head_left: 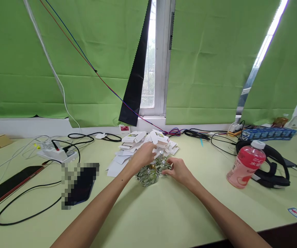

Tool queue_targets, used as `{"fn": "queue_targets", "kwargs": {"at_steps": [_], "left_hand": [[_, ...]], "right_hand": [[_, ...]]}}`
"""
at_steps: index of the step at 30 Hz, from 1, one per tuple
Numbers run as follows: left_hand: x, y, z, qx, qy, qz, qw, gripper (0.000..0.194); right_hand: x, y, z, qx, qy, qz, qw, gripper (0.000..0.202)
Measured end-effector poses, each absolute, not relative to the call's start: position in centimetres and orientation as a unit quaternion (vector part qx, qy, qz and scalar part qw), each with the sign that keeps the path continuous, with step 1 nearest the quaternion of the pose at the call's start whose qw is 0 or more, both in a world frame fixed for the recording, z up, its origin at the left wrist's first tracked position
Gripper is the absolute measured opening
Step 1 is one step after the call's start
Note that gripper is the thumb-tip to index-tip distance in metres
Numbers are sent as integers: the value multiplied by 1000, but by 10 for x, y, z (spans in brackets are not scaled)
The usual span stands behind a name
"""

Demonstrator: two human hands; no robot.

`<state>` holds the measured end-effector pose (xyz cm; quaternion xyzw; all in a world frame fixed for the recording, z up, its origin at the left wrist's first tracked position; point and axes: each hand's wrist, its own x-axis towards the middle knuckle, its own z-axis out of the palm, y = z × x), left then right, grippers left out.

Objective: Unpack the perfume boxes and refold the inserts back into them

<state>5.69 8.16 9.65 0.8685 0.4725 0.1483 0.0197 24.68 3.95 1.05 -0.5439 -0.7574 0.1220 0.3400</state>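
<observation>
A cluster of small clear glass bottles, like perfume bottles, stands on the pale green table. My right hand [179, 169] has its thumb and fingers around the side of one glass bottle [162, 166], which is upright. In front of it and to the left is another glass bottle [149, 177] with pale greenish contents. My left hand [143, 155] reaches over the cluster from the left, fingers curled down near the bottle tops; what they hold, if anything, is hidden. Directly behind lies a heap of white cardboard boxes [134, 137], some seemingly flattened.
To the left are a dark phone [82, 186], a red-edged device [11, 184] and a power strip [58, 153] with cables. At right stand a pink drink bottle [246, 165] and a black headset [272, 177]. Cables [196, 133] run along the wall.
</observation>
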Motion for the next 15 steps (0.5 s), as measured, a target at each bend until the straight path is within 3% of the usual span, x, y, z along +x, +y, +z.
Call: {"fn": "queue_targets", "kwargs": {"at_steps": [6,9,15], "left_hand": [[83,89,97,911,388,129,60,28],[86,92,98,920,366,119,75,20],[85,99,92,926,349,113,88,17]], "right_hand": [[265,50,19,-537,-698,209,424,41],[271,62,17,-504,-710,264,414,26],[270,77,15,-433,-740,367,360,33]]}}
